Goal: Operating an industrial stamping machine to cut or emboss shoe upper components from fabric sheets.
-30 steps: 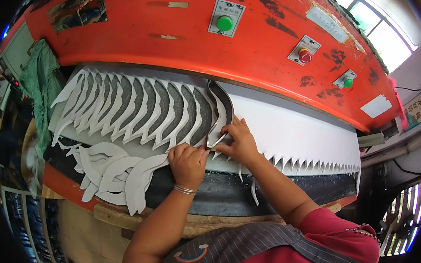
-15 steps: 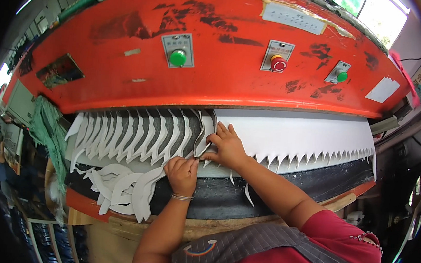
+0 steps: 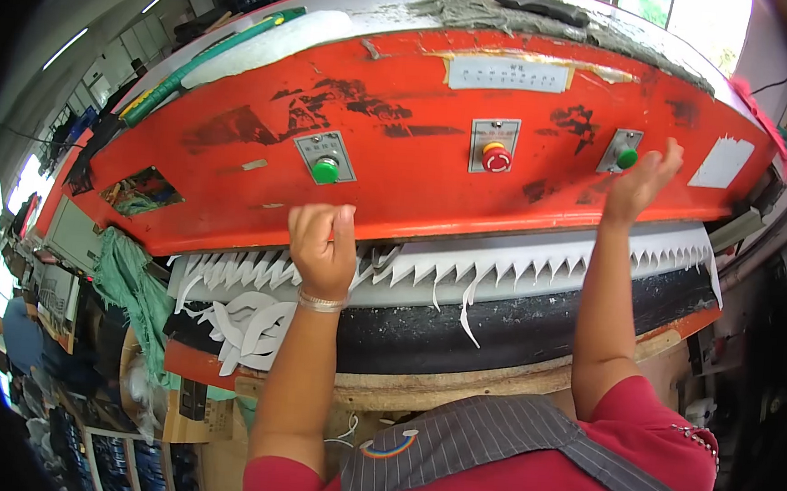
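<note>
Leftmost, we see a green cloth (image 3: 130,286) hanging beside the red press (image 3: 416,183). Next to it, white cut pieces (image 3: 256,323) lie heaped on the left part of the black bed (image 3: 423,339), curved and overlapping. Our left hand (image 3: 323,251) is raised in front of the press, below the left green button (image 3: 326,170) and apart from it. Its fingers curl and its thumb points up; we see nothing in that grip, but we cannot tell how far it closes. Just right of our left wrist, a dark die (image 3: 384,256) sits on the white sheet (image 3: 539,253), partly hidden beneath the press. The sheet spans the bed, its front edge cut into a row of points, and two thin strips hang from it. Between our hands, a red button (image 3: 496,157) stands out on the press. Our right hand (image 3: 642,185) is up just beside the right green button (image 3: 627,159), its grip open and empty, fingers extended; we cannot tell whether it touches. Farther right, a white paper (image 3: 721,163) sticks to the press.
</note>
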The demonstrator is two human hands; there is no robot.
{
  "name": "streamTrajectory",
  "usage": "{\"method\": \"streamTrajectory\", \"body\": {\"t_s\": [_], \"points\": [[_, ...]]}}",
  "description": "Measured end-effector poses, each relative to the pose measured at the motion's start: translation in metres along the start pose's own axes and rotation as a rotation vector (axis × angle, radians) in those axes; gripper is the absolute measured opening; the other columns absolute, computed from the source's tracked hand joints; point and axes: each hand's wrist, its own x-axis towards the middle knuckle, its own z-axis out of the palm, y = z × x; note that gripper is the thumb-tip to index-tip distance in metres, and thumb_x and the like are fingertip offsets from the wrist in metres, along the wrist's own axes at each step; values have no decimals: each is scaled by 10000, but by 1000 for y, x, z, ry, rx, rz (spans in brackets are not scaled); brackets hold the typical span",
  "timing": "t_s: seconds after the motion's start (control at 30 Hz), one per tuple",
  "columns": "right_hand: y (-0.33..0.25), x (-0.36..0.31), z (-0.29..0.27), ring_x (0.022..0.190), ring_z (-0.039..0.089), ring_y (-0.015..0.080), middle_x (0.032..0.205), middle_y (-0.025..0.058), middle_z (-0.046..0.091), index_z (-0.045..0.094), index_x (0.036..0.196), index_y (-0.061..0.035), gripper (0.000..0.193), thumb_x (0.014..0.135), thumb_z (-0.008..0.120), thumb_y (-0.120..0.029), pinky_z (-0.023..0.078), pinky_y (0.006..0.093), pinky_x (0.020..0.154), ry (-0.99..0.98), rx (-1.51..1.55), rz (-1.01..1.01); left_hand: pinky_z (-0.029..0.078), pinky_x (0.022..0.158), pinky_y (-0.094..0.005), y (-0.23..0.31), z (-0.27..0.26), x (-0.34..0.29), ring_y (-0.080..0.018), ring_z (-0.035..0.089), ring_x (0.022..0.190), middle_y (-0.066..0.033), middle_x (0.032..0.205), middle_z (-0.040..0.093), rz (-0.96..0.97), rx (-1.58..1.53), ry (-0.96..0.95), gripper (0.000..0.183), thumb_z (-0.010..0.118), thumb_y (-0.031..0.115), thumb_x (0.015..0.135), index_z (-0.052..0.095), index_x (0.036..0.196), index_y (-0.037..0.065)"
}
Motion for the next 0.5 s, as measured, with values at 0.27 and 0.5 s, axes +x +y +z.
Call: {"method": "streamTrajectory", "body": {"t_s": [0.27, 0.5], "points": [[16, 19, 9, 1421, 162, 409, 1516, 289, 187, 312, 1436, 9, 664, 990, 403, -474, 140, 503, 1139, 43, -121, -4, 366, 599, -444, 4, 3, 25, -334, 471, 663, -134, 641, 460, 100, 78, -253, 297, 607, 137, 883, 486, 626, 53], [-60, -133, -81, 1136, 496, 381, 1217, 216, 533, 496, 1259, -3, 507, 825, 693, -176, 389, 437, 975, -970, 118, -53, 496, 720, -422, 51, -70, -176, -299, 611, 787, -115, 782, 642, -418, -12, -735, 319, 579, 351, 905, 696, 772, 86]]}}
